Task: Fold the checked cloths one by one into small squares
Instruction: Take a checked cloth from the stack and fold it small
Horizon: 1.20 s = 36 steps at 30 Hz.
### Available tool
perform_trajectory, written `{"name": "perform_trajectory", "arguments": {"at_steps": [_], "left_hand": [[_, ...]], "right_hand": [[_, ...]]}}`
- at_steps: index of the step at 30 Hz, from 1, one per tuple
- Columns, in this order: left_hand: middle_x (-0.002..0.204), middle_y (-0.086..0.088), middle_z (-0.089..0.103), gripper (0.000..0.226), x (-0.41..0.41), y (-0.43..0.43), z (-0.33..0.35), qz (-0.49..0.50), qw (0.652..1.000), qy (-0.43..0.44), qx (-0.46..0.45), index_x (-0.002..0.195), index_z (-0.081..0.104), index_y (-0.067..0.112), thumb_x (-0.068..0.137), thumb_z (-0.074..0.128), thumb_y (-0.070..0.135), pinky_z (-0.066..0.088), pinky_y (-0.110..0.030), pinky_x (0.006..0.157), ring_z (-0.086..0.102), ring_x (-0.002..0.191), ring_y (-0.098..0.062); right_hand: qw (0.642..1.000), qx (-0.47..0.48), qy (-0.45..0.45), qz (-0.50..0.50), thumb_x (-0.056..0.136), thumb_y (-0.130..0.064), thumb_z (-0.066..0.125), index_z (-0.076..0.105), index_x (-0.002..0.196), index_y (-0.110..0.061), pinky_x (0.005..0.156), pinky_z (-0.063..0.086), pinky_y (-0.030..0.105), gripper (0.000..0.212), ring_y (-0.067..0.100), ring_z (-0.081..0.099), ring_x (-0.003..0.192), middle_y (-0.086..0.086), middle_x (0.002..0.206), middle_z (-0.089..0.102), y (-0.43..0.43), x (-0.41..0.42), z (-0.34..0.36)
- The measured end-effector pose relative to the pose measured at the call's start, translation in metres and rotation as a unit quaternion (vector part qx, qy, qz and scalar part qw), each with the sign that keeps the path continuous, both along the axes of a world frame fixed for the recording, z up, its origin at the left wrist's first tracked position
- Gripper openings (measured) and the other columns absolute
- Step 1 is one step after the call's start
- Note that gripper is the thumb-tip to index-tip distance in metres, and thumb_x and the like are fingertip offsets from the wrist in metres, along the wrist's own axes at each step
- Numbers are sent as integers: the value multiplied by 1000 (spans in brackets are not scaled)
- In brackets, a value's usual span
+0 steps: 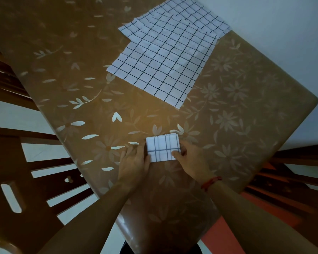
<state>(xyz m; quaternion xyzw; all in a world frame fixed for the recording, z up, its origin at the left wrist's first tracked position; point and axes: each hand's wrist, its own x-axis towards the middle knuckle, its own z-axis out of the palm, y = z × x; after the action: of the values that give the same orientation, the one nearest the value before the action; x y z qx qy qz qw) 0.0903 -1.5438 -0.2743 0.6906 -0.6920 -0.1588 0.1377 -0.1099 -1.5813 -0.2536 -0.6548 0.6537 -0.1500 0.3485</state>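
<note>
A white cloth with dark checks, folded into a small thick rectangle [161, 147], lies on the table near its front edge. My left hand [134, 165] grips its left edge, fingers partly under the fold. My right hand [189, 160] holds its right lower corner, thumb on top. Farther back lies a pile of unfolded checked cloths [163, 61], the top one spread flat, others showing beneath it toward the far edge.
The table [237, 110] wears a brown floral cover and is seen cornerwise. Wooden chairs [35, 180] stand at the left and another at the right [292, 171]. A red thread band circles my right wrist [210, 183].
</note>
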Motion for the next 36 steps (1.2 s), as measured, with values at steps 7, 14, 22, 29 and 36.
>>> {"name": "perform_trajectory", "arguments": {"at_steps": [7,14,22,29,36], "left_hand": [[130,-10,54,49,6,-4,0,-33,999,-28,-16,132,49,8,89,50,30,46,-44,89,51,112,-27],[149,-15,39,54,9,-9,-16,-149,982,-110,27,138,46,1,100,22,30,36,-48,109,32,141,-27],[153,-19,30,56,7,-3,-24,-161,982,-98,3,144,34,-4,103,10,27,26,-47,114,21,145,-29],[153,-22,24,53,11,-1,-30,-179,975,-129,-20,145,27,-6,102,15,23,24,-47,116,15,146,-31],[156,-20,18,55,14,-2,-31,-181,972,-148,-31,148,23,-3,102,12,26,17,-46,118,11,147,-29]], "right_hand": [[1000,-23,0,6,84,-22,68,53,131,-26,77,45,16,50,2,53,84,-8,97,65,-5,1,-2],[993,-57,97,23,84,-35,63,41,135,-27,91,51,35,55,16,53,109,-1,125,51,-4,3,-8],[917,-195,196,289,92,-16,38,30,146,-4,117,25,43,56,26,20,146,14,155,27,6,54,-16],[917,-168,186,312,101,-24,23,18,151,-7,120,20,38,53,18,11,148,9,159,16,8,57,-38],[903,-170,242,311,103,-32,21,19,150,-5,119,20,42,55,23,13,147,13,158,17,5,47,-44]]}}
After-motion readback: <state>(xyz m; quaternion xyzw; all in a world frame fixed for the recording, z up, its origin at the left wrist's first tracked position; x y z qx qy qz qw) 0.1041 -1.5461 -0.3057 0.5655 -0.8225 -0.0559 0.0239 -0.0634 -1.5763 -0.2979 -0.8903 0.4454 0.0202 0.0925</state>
